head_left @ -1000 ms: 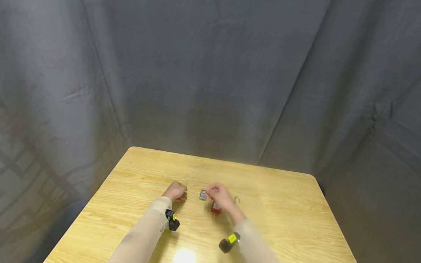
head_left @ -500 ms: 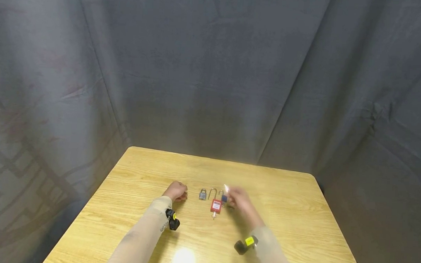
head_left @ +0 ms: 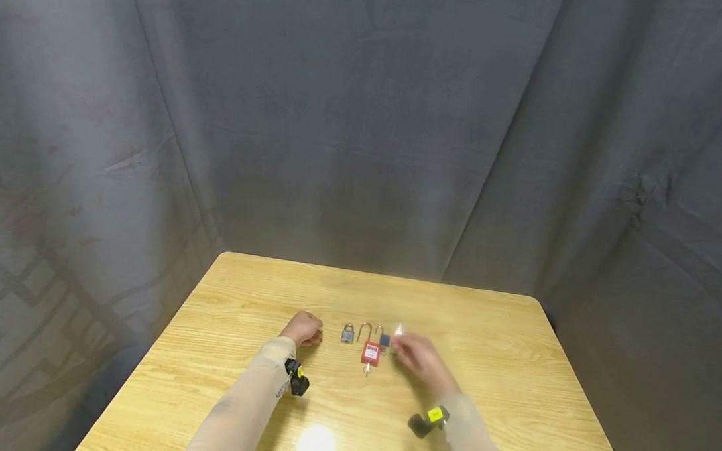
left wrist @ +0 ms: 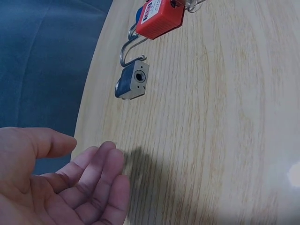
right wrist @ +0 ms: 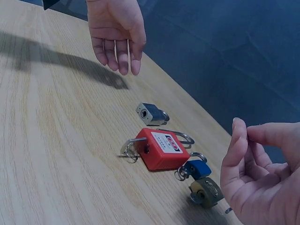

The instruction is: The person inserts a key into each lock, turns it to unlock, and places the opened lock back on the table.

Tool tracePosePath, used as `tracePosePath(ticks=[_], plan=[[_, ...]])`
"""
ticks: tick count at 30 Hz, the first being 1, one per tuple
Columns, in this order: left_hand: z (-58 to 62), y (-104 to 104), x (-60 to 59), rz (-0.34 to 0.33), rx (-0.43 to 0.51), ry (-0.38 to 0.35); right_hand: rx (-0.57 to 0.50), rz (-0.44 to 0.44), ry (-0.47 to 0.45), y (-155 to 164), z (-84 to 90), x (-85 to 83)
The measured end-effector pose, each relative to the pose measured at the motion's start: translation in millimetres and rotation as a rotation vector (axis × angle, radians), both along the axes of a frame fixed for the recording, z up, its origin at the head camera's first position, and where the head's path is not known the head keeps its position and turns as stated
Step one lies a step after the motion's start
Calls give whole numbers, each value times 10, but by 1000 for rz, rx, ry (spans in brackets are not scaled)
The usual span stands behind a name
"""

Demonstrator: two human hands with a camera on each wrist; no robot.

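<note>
A dark grey curtain [head_left: 365, 119] hangs behind and to both sides, filling most of what I can see. In front of it stands the pale wooden tabletop [head_left: 224, 380], with a bright glare spot on its near edge.

Both arms in light sleeves reach out over the wood, each with a small black camera strapped at the wrist. The left hand [head_left: 302, 328] hovers just left of the locks, fingers loosely curled and relaxed, holding nothing. The right hand [head_left: 418, 360] is just right of the row, blurred in the head view; from its own wrist camera the fingers [right wrist: 239, 154] are curled inward with the thumb near the forefinger, and I cannot tell whether anything is pinched there.

Between the hands lies a short row of padlocks. The red padlock [head_left: 370, 352] is the biggest, lying flat with a key ring at its base. Left of it, apart, sits the silver padlock [head_left: 348, 333]. Right of the red one lies the blue padlock [head_left: 384, 339], and touching that, nearest the right hand, the small brass padlock [right wrist: 206, 191].
</note>
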State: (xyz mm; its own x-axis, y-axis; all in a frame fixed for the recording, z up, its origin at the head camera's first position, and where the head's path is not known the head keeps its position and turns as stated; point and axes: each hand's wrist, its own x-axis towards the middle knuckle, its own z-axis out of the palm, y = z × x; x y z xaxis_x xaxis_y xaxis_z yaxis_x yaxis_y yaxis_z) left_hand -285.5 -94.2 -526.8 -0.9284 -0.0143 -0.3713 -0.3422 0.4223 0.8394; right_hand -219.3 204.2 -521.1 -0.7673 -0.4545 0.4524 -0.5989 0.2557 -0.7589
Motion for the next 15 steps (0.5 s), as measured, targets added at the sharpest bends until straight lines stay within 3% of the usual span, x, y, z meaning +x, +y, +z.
tracePosePath(ticks=[3,4,6,8,12,15], plan=[[-2,-7,12,-12,-20,11,-96,53,-293,7,23,-13],[-1,-9,16,-17,-28,14,-152,48,-443,7,31,-23],[3,-10,23,-20,-31,17,-251,30,-652,10,33,-44],[2,-8,24,-21,-25,15,-327,-35,-815,2,4,-102],[-5,-2,4,-15,-25,13,-469,-140,-1017,-15,-64,-211],[-2,9,-9,-13,-33,13,-503,-149,-1061,-16,-79,-247]])
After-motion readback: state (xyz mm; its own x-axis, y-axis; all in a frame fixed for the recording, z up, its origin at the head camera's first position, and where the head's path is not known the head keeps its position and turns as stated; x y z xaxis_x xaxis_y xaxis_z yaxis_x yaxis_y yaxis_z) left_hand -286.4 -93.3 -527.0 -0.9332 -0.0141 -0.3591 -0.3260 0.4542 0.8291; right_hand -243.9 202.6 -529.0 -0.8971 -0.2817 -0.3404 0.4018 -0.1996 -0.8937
